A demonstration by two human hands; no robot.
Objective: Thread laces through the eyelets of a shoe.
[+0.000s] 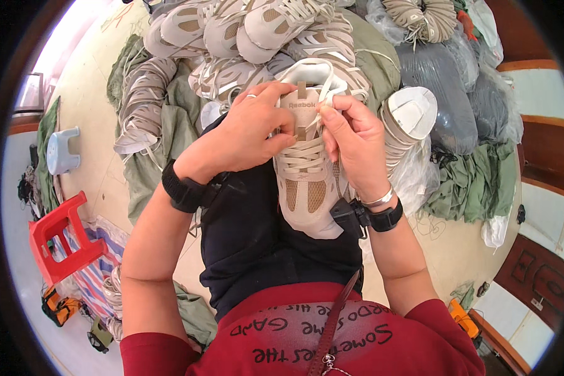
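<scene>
A beige and tan sneaker (pixel 304 207) rests on my lap with its toe toward me. Its cream laces (pixel 302 156) cross the lower part of the tongue, and a loose lace length runs up by the collar. My left hand (pixel 257 122) is closed at the sneaker's left side, fingers curled over the upper edge and eyelets. Whether it also has lace between thumb and finger is hidden. On the other side, my right hand (pixel 359 138) pinches the shoelace (pixel 323 103) between thumb and forefinger beside the tongue.
Beyond my knees lies a pile of similar sneakers (pixel 263 31). Nested shoe parts (pixel 410 116) and dark plastic-wrapped bundles (pixel 435 88) sit at the right, near green cloth (pixel 473 188). At the left stand a red stool (pixel 66 241) and a light blue stool (pixel 64 150).
</scene>
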